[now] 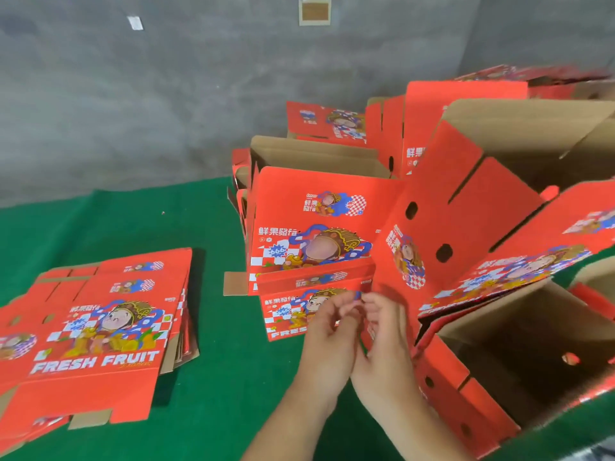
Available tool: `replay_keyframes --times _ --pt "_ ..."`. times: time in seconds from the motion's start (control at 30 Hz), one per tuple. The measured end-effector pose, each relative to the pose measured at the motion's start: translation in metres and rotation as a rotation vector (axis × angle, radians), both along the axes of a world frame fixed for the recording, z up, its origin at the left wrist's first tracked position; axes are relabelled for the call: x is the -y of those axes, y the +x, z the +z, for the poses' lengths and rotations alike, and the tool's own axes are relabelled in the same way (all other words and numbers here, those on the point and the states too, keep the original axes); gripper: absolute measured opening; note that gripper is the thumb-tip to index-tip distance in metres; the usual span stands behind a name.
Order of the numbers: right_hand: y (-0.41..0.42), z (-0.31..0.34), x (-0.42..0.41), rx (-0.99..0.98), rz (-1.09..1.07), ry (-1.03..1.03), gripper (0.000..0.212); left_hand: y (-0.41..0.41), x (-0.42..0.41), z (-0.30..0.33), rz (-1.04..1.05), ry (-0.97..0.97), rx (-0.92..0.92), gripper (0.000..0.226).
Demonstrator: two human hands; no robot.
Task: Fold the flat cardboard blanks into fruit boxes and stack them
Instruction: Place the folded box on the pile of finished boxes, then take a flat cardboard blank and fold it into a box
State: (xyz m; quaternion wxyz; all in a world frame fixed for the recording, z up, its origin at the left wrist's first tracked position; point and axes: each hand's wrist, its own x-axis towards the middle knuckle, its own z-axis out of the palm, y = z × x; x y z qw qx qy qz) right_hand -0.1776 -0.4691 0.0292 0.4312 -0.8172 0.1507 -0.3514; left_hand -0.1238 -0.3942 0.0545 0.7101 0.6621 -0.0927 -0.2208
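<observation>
A stack of flat red blanks (pixel 100 331) printed "FRESH FRUIT" lies on the left of the green table (pixel 216 377). My left hand (pixel 327 331) and my right hand (pixel 382 337) are together at the centre, fingers curled and fingertips meeting. A sliver of red card shows between them, but whether they pinch it is unclear. Just behind them stands a small red printed box panel (pixel 286 314). To the right an open folded box (pixel 466 397) shows its brown inside, with a holed red panel (pixel 432 227) rising above my right hand.
Several more folded and half-folded red boxes (pixel 316 221) crowd the back right, up to the grey wall (pixel 149 94). Another box edge (pixel 592 277) shows at the far right. Green cloth lies between the flat stack and my hands.
</observation>
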Motion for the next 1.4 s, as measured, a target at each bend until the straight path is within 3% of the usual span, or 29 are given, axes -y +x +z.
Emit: replay_keyframes --times 0.17,0.4,0.63,0.77,0.83,0.9,0.97,1.03,1.1,1.17,1.3,1.4 --pt "0.035 0.000 -0.036 -0.057 0.093 0.019 0.063 0.023 -0.041 -0.010 0.100 -0.017 -0.035 0.026" --pt "0.103 -0.022 -0.142 -0.332 0.359 0.054 0.048 0.075 -0.158 -0.036 0.301 -0.012 -0.140 0.024" --pt "0.165 -0.052 -0.251 -0.528 0.553 0.125 0.073 0.136 -0.266 -0.068 0.394 -0.006 -0.229 0.017" --pt "0.201 -0.075 -0.302 -0.546 0.497 0.341 0.049 0.167 -0.311 -0.089 0.427 0.031 -0.288 0.014" --pt "0.216 -0.091 -0.321 -0.592 0.414 0.511 0.037 0.182 -0.331 -0.104 0.437 0.126 -0.267 0.016" --pt "0.225 -0.109 -0.332 -0.805 0.250 0.600 0.050 0.193 -0.355 -0.126 0.409 0.334 -0.197 0.021" --pt "0.226 -0.128 -0.339 -0.966 0.145 0.818 0.061 0.201 -0.384 -0.154 0.233 0.819 0.018 0.041" --pt "0.221 -0.138 -0.344 -0.956 0.106 1.011 0.053 0.196 -0.407 -0.178 -0.049 1.179 0.272 0.058" --pt "0.217 -0.143 -0.345 -0.948 0.057 1.024 0.038 0.188 -0.421 -0.189 -0.224 1.253 0.432 0.067" --pt "0.216 -0.144 -0.342 -0.961 0.036 0.989 0.022 0.184 -0.430 -0.193 -0.260 1.216 0.491 0.077" --pt "0.208 -0.130 -0.320 -0.843 0.005 0.953 0.015 0.199 -0.439 -0.185 -0.403 1.241 0.707 0.106" --pt "0.200 -0.108 -0.295 -0.756 0.007 0.776 0.021 0.209 -0.448 -0.175 -0.229 1.375 0.681 0.100"
